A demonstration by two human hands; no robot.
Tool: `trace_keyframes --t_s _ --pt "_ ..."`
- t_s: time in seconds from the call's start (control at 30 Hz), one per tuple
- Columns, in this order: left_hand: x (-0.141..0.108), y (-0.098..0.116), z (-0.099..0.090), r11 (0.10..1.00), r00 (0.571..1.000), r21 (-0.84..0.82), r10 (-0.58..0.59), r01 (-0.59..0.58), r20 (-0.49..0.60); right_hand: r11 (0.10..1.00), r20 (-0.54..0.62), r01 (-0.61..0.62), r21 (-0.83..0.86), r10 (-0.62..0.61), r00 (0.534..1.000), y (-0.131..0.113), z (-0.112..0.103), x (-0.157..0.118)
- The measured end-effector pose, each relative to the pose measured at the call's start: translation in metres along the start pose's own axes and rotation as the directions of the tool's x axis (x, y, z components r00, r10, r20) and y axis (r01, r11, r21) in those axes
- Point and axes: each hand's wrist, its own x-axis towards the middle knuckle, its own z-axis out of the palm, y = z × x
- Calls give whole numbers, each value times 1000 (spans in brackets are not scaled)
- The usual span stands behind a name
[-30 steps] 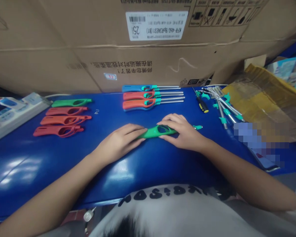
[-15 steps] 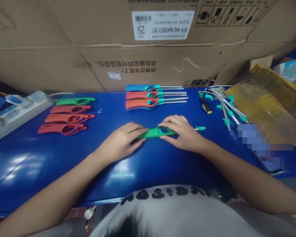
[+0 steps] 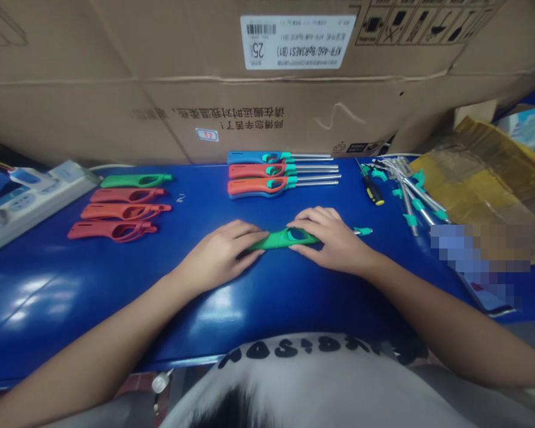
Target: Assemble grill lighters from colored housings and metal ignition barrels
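Note:
A green gas lighter [image 3: 278, 240] lies across the middle of the blue table, held from both ends. My left hand [image 3: 227, 252] is closed around the left end of its handle. Around the part near the trigger opening, my right hand [image 3: 327, 241] grips with thumb below and fingers above. Beyond my right hand a metal tube with a teal piece [image 3: 363, 231] shows; whether it joins the lighter is hidden under the hand. Behind my hands lie several lighters with metal tubes, among them a blue lighter [image 3: 252, 157] and an orange lighter [image 3: 252, 187].
On the left, several empty lighter shells, such as a red shell [image 3: 111, 230], lie beside a white power strip [image 3: 31, 205]. At right are a screwdriver [image 3: 373, 189], metal tubes with teal parts [image 3: 421, 208] and a torn carton [image 3: 481, 184]. A large cardboard box [image 3: 116, 119] stands behind.
The view has shifted very slightly. My hands and the green gas lighter stay in practically the same place, with the same grip.

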Motion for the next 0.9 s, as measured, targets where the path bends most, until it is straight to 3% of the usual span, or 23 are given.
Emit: trace_keyframes --t_s 0.43,0.9 --pt "-1 0 2 1000 999 24 -1 2 -34 1000 -18 3 -15 -3 1000 1 0 0" --pt "-1 0 4 1000 999 30 -5 6 -34 989 -38 -73 127 78 996 -1 3 1"
